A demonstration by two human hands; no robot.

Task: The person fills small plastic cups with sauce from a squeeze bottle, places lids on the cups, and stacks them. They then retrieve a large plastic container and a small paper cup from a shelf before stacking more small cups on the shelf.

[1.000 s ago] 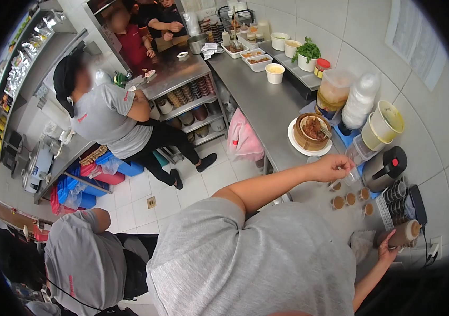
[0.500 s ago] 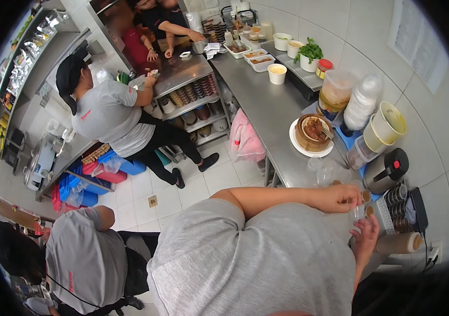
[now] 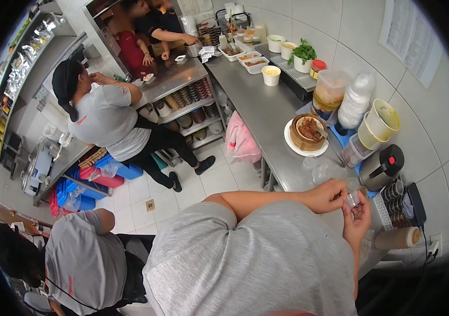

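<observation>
A small clear plastic cup (image 3: 352, 199) is held up between my two hands at the right, over the counter's near end. My right hand (image 3: 358, 217) has its thumb and fingers closed around the cup from below. Fingers pinched, my left hand (image 3: 332, 196) meets the cup's left side; its exact grip is partly hidden. Just behind the hands lie more clear plastic cups (image 3: 321, 173). Beyond them, a bamboo steamer (image 3: 301, 138) of brown food rests on a white plate (image 3: 293, 145).
Steel counter (image 3: 258, 110) runs along the tiled wall. A thermal jug (image 3: 381, 167), stacked tubs (image 3: 378, 124), a white basket (image 3: 383, 215) of dark-filled cups and a capped bottle (image 3: 398, 238) stand right. Co-workers in grey shirts (image 3: 101, 113) are on the left; people stand at the pass-through window.
My hands have come together and lifted the clear cup closer to me. The co-worker at the far counter has raised a hand to the face. The view has shifted slightly.
</observation>
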